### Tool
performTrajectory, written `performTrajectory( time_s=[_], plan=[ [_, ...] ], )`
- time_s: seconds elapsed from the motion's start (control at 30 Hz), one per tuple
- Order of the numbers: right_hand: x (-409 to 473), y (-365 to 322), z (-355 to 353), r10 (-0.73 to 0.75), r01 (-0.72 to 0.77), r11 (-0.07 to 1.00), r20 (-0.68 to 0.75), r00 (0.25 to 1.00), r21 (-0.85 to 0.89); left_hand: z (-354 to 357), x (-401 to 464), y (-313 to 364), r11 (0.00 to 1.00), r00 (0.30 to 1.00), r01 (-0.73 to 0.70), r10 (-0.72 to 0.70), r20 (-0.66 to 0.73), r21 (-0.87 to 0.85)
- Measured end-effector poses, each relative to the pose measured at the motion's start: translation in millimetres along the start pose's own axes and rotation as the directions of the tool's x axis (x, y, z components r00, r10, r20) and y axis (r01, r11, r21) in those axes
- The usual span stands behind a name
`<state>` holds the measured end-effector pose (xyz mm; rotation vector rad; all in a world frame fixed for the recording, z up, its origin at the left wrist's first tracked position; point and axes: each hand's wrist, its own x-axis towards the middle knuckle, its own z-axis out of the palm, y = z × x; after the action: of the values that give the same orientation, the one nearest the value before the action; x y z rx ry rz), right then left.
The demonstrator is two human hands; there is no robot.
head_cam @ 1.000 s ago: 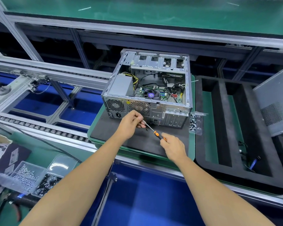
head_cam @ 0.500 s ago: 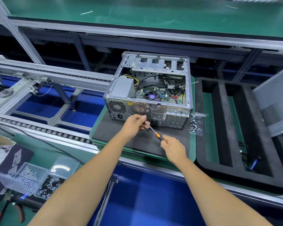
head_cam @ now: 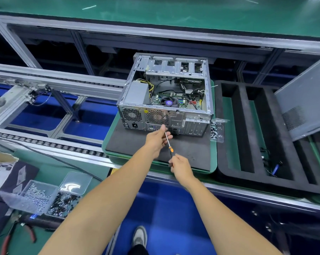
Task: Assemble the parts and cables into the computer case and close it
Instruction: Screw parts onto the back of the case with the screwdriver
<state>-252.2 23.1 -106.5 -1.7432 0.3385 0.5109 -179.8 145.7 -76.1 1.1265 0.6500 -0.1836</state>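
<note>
Head view: case lies on its side on the black mat, at the mat's far edge, open side up, so board and cables stay reachable. Rear panel faces the person. Right hand grips the screwdriver by its handle. Left hand has fingers curled about the shaft near the tip, probably to steady it; whether a screw is pinched there cannot be told. Tip sits just at the rear panel's lower edge. Side panel leans well apart at the right, so the case is not yet closed. Screw tray touches the mat's right edge, within reach.
</note>
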Motion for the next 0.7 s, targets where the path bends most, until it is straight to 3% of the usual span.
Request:
performTrajectory(
  time_s=[0.37, 0.7],
  plan=[
    [-17, -1, 30, 0.102, -0.081, 0.969, -0.08, 0.992, 0.233, 2, 13, -2, 0.994, 0.988, 0.025, -0.04, 0.146, 0.105],
    [-7, -10, 53, 0.129, -0.097, 0.96, -0.108, 0.986, 0.264, -6, 32, 3, 0.982, 0.981, -0.03, -0.007, 0.194, 0.187]
  ],
)
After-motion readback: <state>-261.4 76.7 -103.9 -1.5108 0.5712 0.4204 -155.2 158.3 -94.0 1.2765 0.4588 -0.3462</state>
